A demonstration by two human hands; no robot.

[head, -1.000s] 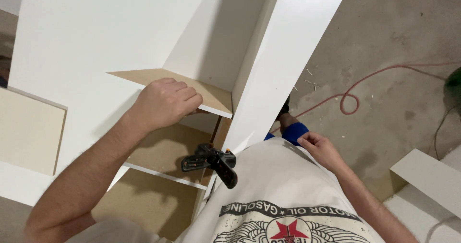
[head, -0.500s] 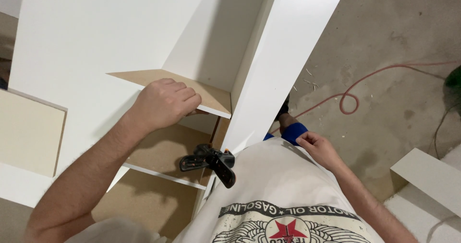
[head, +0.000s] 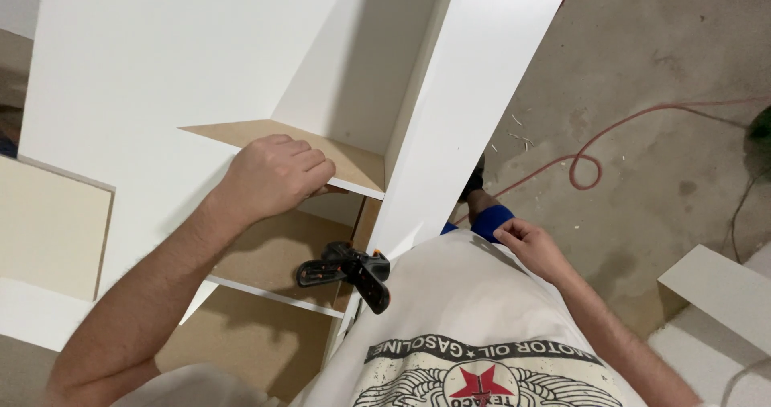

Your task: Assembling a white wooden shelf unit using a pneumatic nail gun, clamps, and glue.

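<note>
My left hand [head: 277, 174] curls over the front edge of a brown fibreboard shelf [head: 341, 156] inside a white cabinet [head: 177, 61]. Its fingers grip that edge. My right hand [head: 530, 245] hangs low by my hip, fingers pinching the blue fabric [head: 490, 218] at my leg. A black and orange clamp [head: 353, 269] is fixed on the cabinet's white upright panel [head: 474, 94], just below the gripped shelf and in front of my white printed shirt [head: 458, 327].
A second shelf [head: 273, 290] lies below the first. An orange cable [head: 634, 134] loops across the concrete floor on the right. A white board [head: 719, 290] rests at the lower right. A beige panel [head: 48, 226] sits at the left.
</note>
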